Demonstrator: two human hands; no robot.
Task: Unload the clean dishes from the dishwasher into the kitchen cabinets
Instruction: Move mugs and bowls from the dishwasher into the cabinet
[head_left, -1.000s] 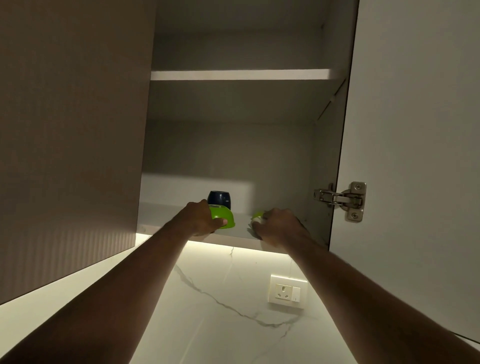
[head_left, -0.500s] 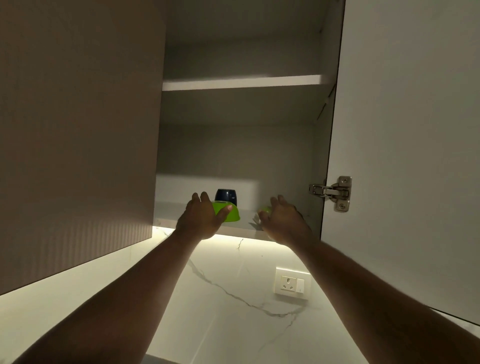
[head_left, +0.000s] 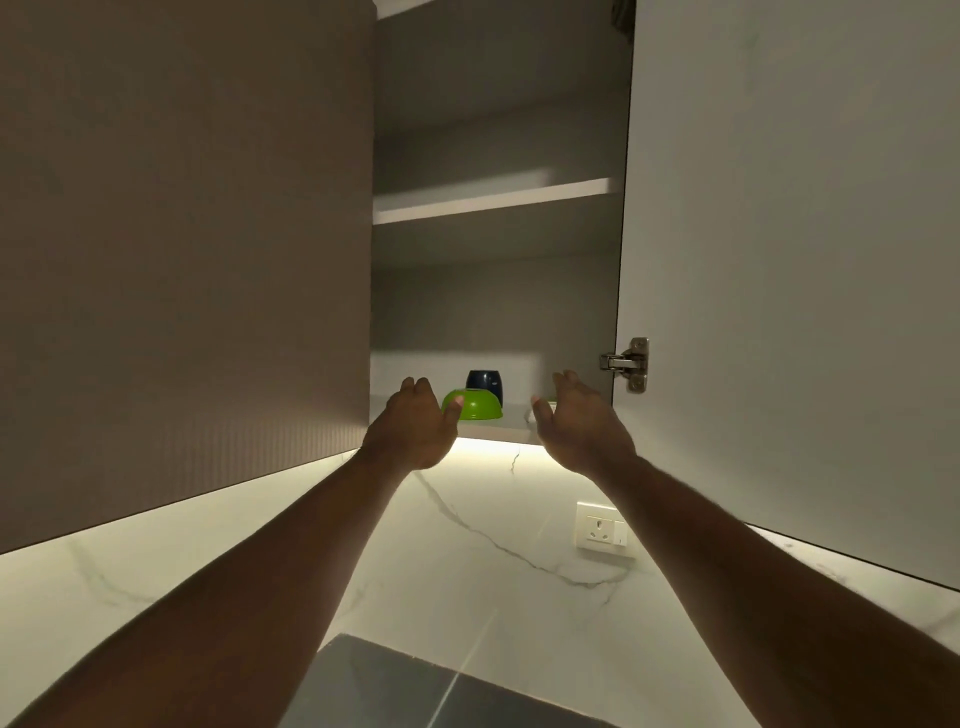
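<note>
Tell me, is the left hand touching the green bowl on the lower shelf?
Cannot tell. In the head view the left hand is open, and its thumb overlaps the green bowl; this single angle shows neither contact nor a gap.

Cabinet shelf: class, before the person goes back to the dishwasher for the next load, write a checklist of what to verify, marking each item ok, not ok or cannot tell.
1. Left hand empty and open: ok.
2. Right hand empty and open: ok.
3. Green bowl resting upside down on the bottom shelf: ok.
4. Dark blue cup standing behind the bowl: ok.
5. Second green item behind the right hand set down steadily: cannot tell, mostly hidden.
6. Cabinet door open for the next load: ok.
</note>
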